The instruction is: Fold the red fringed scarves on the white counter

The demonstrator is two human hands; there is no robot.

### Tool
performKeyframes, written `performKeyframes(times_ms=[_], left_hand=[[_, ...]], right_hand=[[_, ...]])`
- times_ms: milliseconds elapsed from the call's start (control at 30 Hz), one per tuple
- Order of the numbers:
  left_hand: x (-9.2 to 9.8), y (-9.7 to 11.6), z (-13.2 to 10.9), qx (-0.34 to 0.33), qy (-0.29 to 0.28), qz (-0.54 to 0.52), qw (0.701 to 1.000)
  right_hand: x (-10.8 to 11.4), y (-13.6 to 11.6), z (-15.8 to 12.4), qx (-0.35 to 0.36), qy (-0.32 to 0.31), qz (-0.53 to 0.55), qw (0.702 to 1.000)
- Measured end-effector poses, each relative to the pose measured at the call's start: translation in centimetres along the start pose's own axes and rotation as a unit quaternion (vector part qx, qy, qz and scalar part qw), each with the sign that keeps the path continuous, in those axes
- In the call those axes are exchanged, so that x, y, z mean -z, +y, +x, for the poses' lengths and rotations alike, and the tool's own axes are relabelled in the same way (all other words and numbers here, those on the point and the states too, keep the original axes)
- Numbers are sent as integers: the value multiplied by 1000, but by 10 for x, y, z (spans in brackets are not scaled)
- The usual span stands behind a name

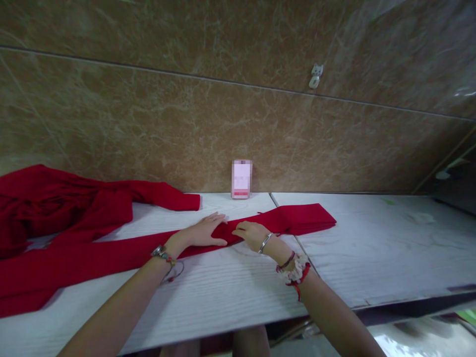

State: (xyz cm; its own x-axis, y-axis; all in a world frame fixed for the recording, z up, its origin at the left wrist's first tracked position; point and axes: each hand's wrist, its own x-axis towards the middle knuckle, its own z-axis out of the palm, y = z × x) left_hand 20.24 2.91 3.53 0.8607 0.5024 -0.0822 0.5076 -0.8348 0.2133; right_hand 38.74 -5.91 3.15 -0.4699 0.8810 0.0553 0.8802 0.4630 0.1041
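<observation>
A long red strip of cloth [130,255], which looks like part of a garment, lies across the table from the left edge to the middle right. My left hand [204,233] rests flat on it, fingers stretched and thumb apart. Just to the right, my right hand [253,235] has its fingers bent together on the cloth, seeming to pinch a fold. Beyond the right hand, the strip's folded end [307,218] lies flat in layers. A bunched heap of red cloth [67,208] sits at the far left, with a narrow sleeve-like part reaching right.
A phone [241,179], its screen blurred, leans upright against the brown marbled tile wall [167,114]. A small white cat-shaped hook [316,76] is fixed to the wall. The white wood-grain table [390,248] has a seam right of the middle; its front edge runs before my body.
</observation>
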Motion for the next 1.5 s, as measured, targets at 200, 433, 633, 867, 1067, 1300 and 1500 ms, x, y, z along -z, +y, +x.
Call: performKeyframes(times_ms=[200,433,633,867,1067,1300,1500], left_hand=[[-21,-6,-3,-15,55,-2,998],[-24,-13,5,-5,103,-13,995],[-7,-12,28,15,90,-75,993],[13,-18,64,80,-40,-179,980],[23,-14,60,57,-79,-271,958],[28,-8,54,98,-69,-456,882],[22,0,64,109,-48,-478,870]], right_hand=[[-6,0,7,25,43,-38,998],[-14,-11,10,59,127,-133,981],[-18,-16,6,64,153,-173,971],[-18,-17,-2,79,204,-190,957],[-15,-15,-3,93,238,-200,946],[-7,-14,-10,77,268,-209,937],[-6,-10,-16,19,219,-202,954]])
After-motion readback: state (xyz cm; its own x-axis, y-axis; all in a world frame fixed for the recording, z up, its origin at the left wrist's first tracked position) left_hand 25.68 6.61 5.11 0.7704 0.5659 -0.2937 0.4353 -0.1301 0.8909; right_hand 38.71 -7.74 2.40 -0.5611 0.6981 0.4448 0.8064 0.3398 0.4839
